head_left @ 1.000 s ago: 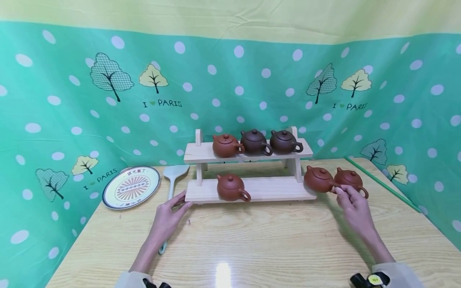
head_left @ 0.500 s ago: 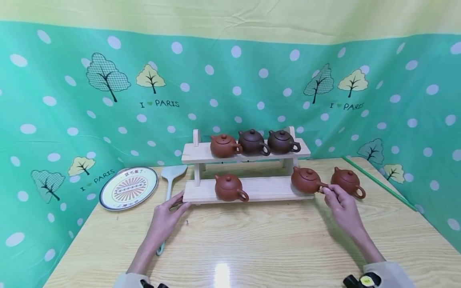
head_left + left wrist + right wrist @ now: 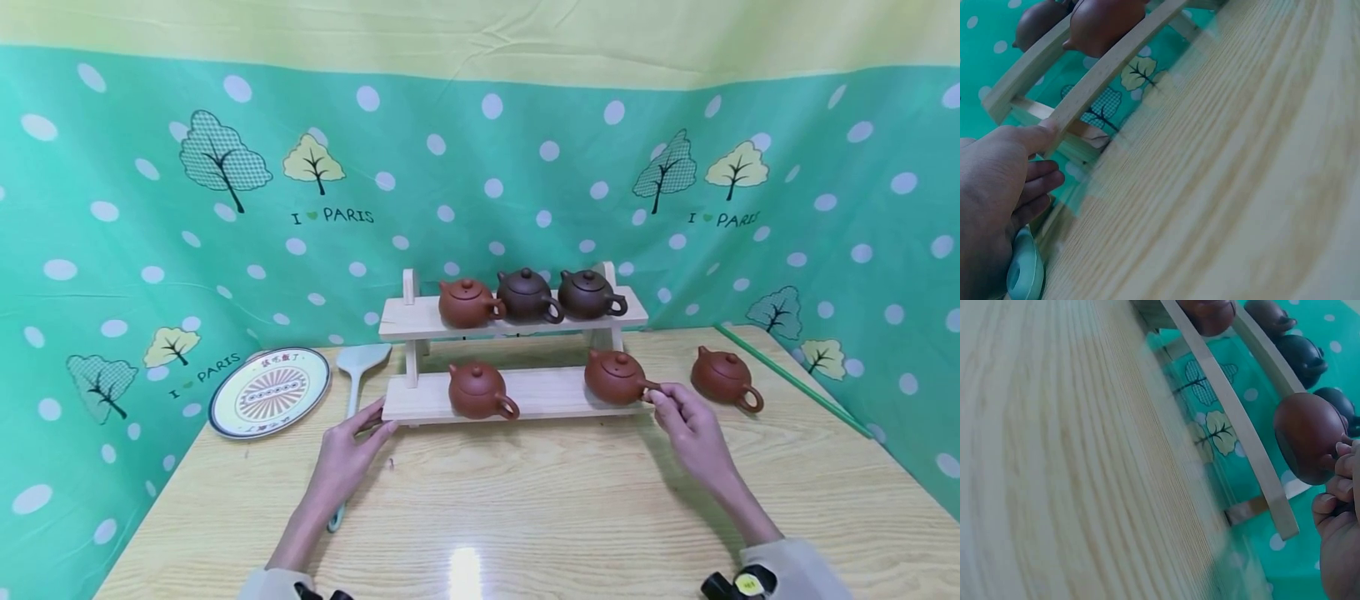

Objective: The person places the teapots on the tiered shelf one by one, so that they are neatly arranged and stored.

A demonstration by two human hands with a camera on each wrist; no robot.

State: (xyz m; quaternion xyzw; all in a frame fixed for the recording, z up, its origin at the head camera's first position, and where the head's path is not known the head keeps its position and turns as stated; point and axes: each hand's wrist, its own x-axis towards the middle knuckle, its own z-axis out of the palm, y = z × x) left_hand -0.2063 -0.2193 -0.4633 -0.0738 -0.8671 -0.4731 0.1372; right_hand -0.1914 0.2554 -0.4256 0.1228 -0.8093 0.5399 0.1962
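Observation:
My right hand (image 3: 690, 429) pinches the handle of a reddish-brown teapot (image 3: 615, 377) over the right end of the lower board of a two-tier wooden display shelf (image 3: 547, 396). In the right wrist view that teapot (image 3: 1307, 437) overlaps the board, with curled fingers at its handle. At the shelf's left end, my left hand (image 3: 348, 454) grips the lower board between thumb and fingers; some fingers are hidden. Another reddish-brown teapot (image 3: 478, 390) sits left of the middle on this board. The upper tier carries one reddish-brown teapot (image 3: 468, 303) and two dark brown teapots (image 3: 525, 296).
One more reddish-brown teapot (image 3: 723, 377) stands on the table to the right, near a green stick (image 3: 795, 382). At left lie a patterned plate (image 3: 270, 393) and a pale spatula (image 3: 358, 367), its handle partly behind the left forearm. A green dotted cloth (image 3: 480, 183) hangs behind.
The right hand has carried its teapot leftward, from beside the other table teapot to over the lower board's right end. The left hand keeps its place on the shelf.

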